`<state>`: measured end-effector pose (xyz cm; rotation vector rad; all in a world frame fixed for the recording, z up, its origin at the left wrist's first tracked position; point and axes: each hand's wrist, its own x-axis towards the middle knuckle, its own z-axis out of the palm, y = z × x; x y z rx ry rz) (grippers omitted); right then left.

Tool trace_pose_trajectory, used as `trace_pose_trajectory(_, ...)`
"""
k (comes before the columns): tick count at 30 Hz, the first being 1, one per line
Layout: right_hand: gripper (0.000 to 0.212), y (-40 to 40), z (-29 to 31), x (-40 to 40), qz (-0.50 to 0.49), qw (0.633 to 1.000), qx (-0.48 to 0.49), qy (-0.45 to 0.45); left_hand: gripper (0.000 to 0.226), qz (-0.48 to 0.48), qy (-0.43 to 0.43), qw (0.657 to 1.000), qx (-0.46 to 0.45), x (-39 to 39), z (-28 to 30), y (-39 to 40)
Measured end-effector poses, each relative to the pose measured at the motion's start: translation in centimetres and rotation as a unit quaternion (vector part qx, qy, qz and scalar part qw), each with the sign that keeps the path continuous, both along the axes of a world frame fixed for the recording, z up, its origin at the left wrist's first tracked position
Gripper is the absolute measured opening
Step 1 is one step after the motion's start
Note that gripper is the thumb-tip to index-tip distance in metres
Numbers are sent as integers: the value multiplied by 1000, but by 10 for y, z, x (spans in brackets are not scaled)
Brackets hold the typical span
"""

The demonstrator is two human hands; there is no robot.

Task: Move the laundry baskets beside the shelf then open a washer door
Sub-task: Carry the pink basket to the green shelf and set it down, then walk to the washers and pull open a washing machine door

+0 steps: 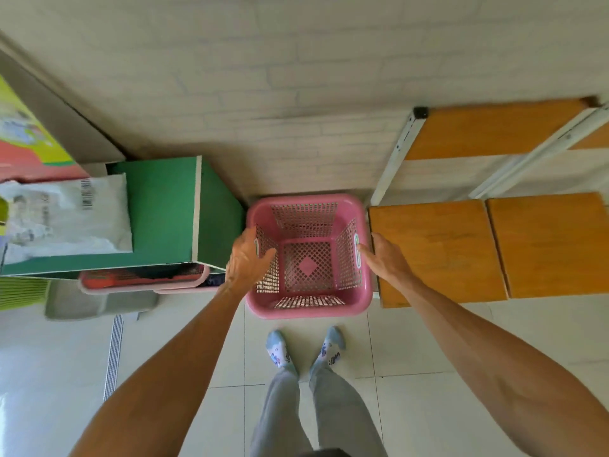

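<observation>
An empty pink laundry basket with perforated walls stands on the tiled floor against the wall, right beside the shelf with orange boards and a white metal frame. My left hand is wrapped over the basket's left rim at the handle, fingers inside. On the opposite side, my right hand sits on the right rim, fingertips at the handle slot. A second pink basket holding dark and red items lies partly hidden under the green cabinet on the left. No washer is in view.
A green cabinet with a white plastic bag on top stands left of the basket. A grey tub and a lime-green item sit on the floor below it. A floor drain strip runs at left. My feet stand just behind the basket.
</observation>
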<state>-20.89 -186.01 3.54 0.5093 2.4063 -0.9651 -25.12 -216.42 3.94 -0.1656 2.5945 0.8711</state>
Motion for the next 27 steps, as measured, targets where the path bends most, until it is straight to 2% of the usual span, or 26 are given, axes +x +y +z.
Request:
trace_pose_trajectory(5,52,-4,89,26,11,999,26,16,86,-159,-1,983,-92,15,84,10)
trace_pose_trajectory(9,70,-3,136,46,7,996,82,14,85,-229,53,966,-110,4,134,16)
trace_pose_trajectory(12,68,2,164,67,-11,994,103,17,86,-275,72,951,-123,-5,165,22)
trace_pose_trajectory(16,71,11,195,101,-65,989,129,23,88,-338,95,927,-130,-13,196,37)
trace_pose_trajectory(21,69,28,221,164,-151,976,153,36,85,-439,112,881,-137,3,217,81)
trace_pose_trajectory(27,64,64,242,270,-285,938,197,7,87,-547,130,817,-129,52,234,163)
